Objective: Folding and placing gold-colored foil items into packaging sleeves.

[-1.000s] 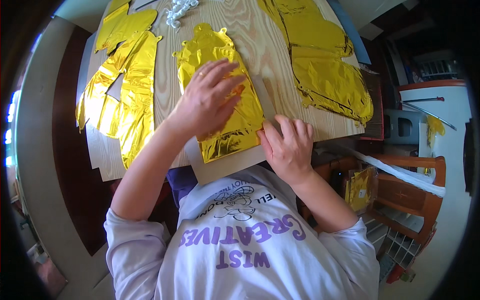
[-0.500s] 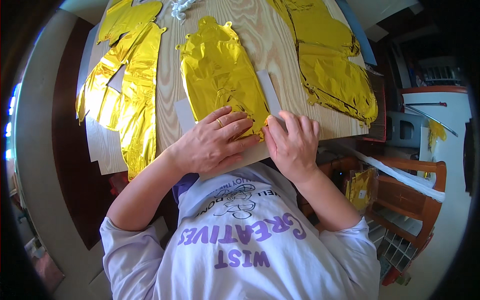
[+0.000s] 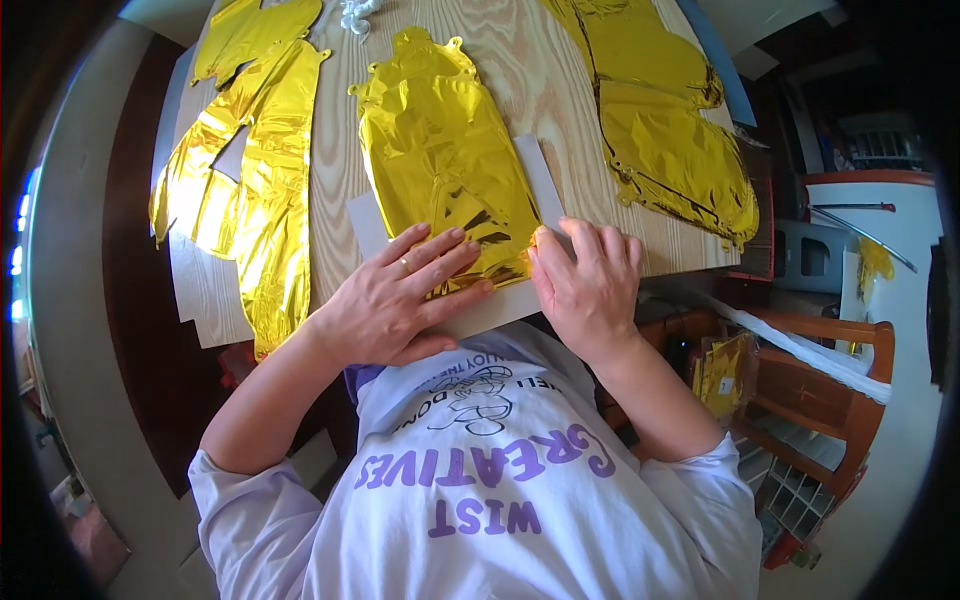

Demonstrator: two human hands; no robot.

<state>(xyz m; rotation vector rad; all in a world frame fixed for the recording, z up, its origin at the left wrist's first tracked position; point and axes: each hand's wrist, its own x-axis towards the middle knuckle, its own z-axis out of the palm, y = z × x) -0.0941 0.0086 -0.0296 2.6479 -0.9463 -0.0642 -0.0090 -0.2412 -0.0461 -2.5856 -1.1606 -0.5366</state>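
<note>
A flat gold foil balloon [image 3: 440,150] lies on a white card sheet [image 3: 535,170] on the wooden table [image 3: 335,160]. My left hand [image 3: 395,295] lies flat with spread fingers on the balloon's near end, pressing it onto the card. My right hand [image 3: 590,280] rests at the near right corner of the balloon, fingers curled over the foil edge and the card. The balloon's near edge is hidden under both hands.
More gold foil balloons lie at the left [image 3: 240,200] and at the right [image 3: 670,140] of the table. A white crumpled bit [image 3: 355,15] sits at the far edge. A wooden chair [image 3: 810,370] with a packet of gold foil [image 3: 725,370] stands to the right.
My left hand slid down the balloon from its middle toward its near end. My right hand stayed at the near right corner. The view has moved closer to the table.
</note>
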